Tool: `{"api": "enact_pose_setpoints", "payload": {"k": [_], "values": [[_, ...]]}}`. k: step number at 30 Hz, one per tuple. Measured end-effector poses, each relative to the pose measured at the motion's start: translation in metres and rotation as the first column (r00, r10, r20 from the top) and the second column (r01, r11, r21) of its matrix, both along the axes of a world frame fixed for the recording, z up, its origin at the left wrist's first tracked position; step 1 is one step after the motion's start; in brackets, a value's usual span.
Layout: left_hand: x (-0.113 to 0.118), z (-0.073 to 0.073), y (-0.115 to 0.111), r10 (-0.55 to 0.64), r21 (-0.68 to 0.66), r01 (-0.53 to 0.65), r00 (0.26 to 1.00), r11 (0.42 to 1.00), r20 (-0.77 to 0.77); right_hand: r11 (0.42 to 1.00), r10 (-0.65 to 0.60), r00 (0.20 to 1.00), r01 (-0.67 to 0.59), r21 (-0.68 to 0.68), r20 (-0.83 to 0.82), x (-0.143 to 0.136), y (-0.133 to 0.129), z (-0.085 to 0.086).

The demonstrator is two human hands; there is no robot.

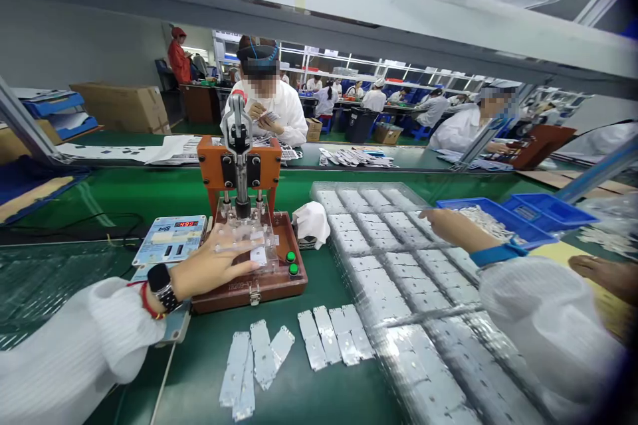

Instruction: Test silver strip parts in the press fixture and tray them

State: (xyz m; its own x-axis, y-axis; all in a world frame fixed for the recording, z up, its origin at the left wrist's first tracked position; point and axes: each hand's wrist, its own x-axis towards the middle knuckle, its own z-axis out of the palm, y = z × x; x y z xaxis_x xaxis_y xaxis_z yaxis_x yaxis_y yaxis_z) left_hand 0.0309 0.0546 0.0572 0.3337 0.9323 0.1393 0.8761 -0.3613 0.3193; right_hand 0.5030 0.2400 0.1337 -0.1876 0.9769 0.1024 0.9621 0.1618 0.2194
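Note:
My left hand (219,264) reaches over a brown test fixture (234,299) with an orange upright and toggle clamp. Its fingers are stretched out and apart over the clear plastic nest, close to a small white plate (259,255); contact is not clear. My right hand (448,227) is over a clear tray (349,265) packed with pale flat plates (379,289). Its fingertips are pinched together at the tray's far right part, and what lies between them is hidden. Loose plates (264,352) and a neater row of plates (333,335) lie before the fixture.
A counter box (172,239) with a red display stands left of the fixture. Blue bins (535,232) with small white parts sit at right, near another person's hand (605,275). A white cloth bundle (312,222) is beside the fixture. A co-worker (286,109) sits opposite.

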Motion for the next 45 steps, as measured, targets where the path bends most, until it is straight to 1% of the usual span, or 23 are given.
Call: {"api": "enact_pose_setpoints", "payload": {"k": [2, 5, 7, 9, 11, 13, 15, 16, 17, 19, 20, 22, 25, 26, 28, 31, 34, 38, 39, 40, 41, 43, 45], "values": [[0.001, 0.000, 0.000, -0.009, -0.036, 0.010, 1.000, 0.999, 0.017, 1.000, 0.024, 1.000, -0.024, -0.015, 0.013, -0.018, 0.001, 0.005], [0.002, 0.001, -0.001, 0.001, -0.076, 0.000, 1.000, 0.997, 0.007, 0.994, 0.107, 0.994, -0.107, -0.011, 0.010, -0.055, 0.001, 0.016], [0.004, 0.001, -0.003, 0.029, -0.125, -0.030, 1.000, 0.992, -0.011, 0.979, 0.204, 0.979, -0.203, 0.025, -0.030, -0.087, -0.006, 0.028], [0.007, 0.001, -0.005, 0.059, -0.164, -0.058, 0.998, 0.985, -0.001, 0.931, 0.362, 0.920, -0.346, 0.119, -0.149, -0.126, -0.020, 0.042], [0.009, -0.001, -0.005, 0.086, -0.172, -0.078, 0.995, 0.982, 0.041, 0.837, 0.544, 0.778, -0.478, 0.267, -0.314, -0.171, -0.040, 0.057], [0.009, -0.004, -0.004, 0.107, -0.140, -0.096, 0.991, 0.986, 0.076, 0.718, 0.696, 0.576, -0.565, 0.407, -0.427, -0.218, -0.059, 0.069], [0.005, -0.007, -0.004, 0.108, -0.076, -0.100, 0.989, 0.992, 0.101, 0.612, 0.781, 0.368, -0.613, 0.500, -0.505, -0.264, -0.072, 0.079], [0.001, -0.008, -0.005, 0.097, -0.045, -0.092, 0.989, 0.995, 0.116, 0.576, 0.793, 0.270, -0.622, 0.530, -0.546, -0.285, -0.074, 0.083], [-0.003, -0.009, -0.006, 0.078, -0.023, -0.076, 0.988, 0.997, 0.134, 0.554, 0.789, 0.186, -0.628, 0.547, -0.586, -0.305, -0.073, 0.086], [-0.015, -0.010, -0.008, 0.027, -0.016, -0.025, 0.985, 1.000, 0.170, 0.548, 0.744, 0.069, -0.633, 0.548, -0.665, -0.340, -0.065, 0.092], [-0.021, -0.011, -0.010, 0.008, -0.025, -0.004, 0.984, 1.000, 0.181, 0.562, 0.703, 0.031, -0.636, 0.529, -0.710, -0.354, -0.059, 0.094], [-0.031, -0.011, -0.013, 0.003, -0.050, 0.006, 0.983, 0.999, 0.182, 0.615, 0.577, -0.021, -0.647, 0.451, -0.816, -0.376, -0.047, 0.098], [-0.036, -0.010, -0.014, 0.034, -0.051, -0.027, 0.989, 0.998, 0.144, 0.671, 0.340, -0.080, -0.678, 0.302, -0.937, -0.393, -0.035, 0.101], [-0.035, -0.009, -0.014, 0.038, -0.036, -0.034, 0.991, 0.999, 0.126, 0.676, 0.281, -0.098, -0.686, 0.269, -0.955, -0.395, -0.034, 0.101], [-0.034, -0.006, -0.013, 0.031, 0.001, -0.031, 0.995, 1.000, 0.093, 0.677, 0.212, -0.135, -0.694, 0.245, -0.968, -0.394, -0.034, 0.102], [-0.032, -0.006, -0.014, 0.016, 0.026, -0.017, 0.998, 1.000, 0.054, 0.681, 0.189, -0.181, -0.684, 0.262, -0.965, -0.392, -0.038, 0.102], [-0.032, -0.011, -0.018, 0.023, 0.004, -0.023, 0.999, 1.000, 0.045, 0.699, 0.200, -0.193, -0.659, 0.278, -0.961, -0.393, -0.045, 0.104], [-0.030, -0.018, -0.024, 0.042, -0.059, -0.036, 0.994, 0.998, 0.100, 0.723, 0.263, -0.258, -0.585, 0.367, -0.930, -0.394, -0.065, 0.117], [-0.030, -0.018, -0.025, 0.048, -0.068, -0.040, 0.992, 0.997, 0.120, 0.717, 0.294, -0.274, -0.570, 0.401, -0.916, -0.391, -0.073, 0.121], [-0.030, -0.018, -0.026, 0.055, -0.069, -0.046, 0.988, 0.997, 0.142, 0.691, 0.341, -0.288, -0.569, 0.447, -0.895, -0.387, -0.082, 0.124], [-0.031, -0.018, -0.027, 0.065, -0.059, -0.056, 0.984, 0.997, 0.163, 0.642, 0.410, -0.296, -0.577, 0.504, -0.863, -0.381, -0.092, 0.127], [-0.038, -0.017, -0.030, 0.093, -0.020, -0.091, 0.976, 0.996, 0.197, 0.500, 0.594, -0.292, -0.596, 0.628, -0.750, -0.367, -0.113, 0.124], [-0.050, -0.016, -0.035, 0.131, 0.021, -0.138, 0.972, 0.990, 0.197, 0.361, 0.768, -0.247, -0.596, 0.717, -0.591, -0.351, -0.132, 0.109]]}}
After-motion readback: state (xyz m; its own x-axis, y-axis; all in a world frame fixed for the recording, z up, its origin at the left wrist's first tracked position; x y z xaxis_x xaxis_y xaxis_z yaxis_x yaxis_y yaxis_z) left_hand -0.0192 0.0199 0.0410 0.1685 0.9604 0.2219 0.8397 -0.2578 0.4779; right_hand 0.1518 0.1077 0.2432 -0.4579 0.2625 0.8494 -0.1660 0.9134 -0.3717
